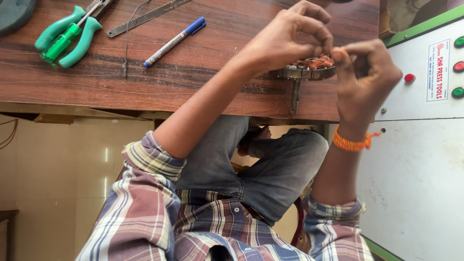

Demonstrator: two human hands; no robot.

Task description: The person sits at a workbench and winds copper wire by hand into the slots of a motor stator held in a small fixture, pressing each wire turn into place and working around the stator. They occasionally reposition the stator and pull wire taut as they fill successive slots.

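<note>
A round metal stator ring (303, 73) with copper wire windings (320, 62) sits at the near edge of the wooden table (193, 82). My left hand (285, 41) reaches in from the left, its fingertips pinched on the copper wire at the top of the ring. My right hand (365, 79), with an orange thread band at the wrist, meets it from the right and also pinches the wire. The fingers hide most of the ring.
Green-handled pliers (79, 36) and a green screwdriver (60, 43) lie at the table's far left. Beside them are a blue-capped pen (174, 41) and a flat metal strip (145, 18). A white machine panel (425, 96) with red and green buttons stands right.
</note>
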